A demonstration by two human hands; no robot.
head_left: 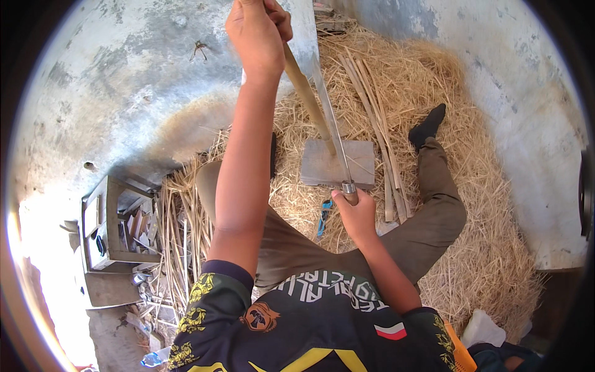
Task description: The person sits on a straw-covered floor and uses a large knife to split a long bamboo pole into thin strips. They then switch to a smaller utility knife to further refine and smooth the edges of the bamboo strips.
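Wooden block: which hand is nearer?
Right. The right hand is just off the near edge of the wooden block; the left hand is raised well away, gripping the pole higher up.

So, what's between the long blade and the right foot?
In the head view, long thin strips lying on straw separate the blade from the right foot.

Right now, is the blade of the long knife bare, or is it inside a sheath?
Bare: the blade shows uncovered metal along its visible length, from the wooden handle upward; the right hand holds that handle.
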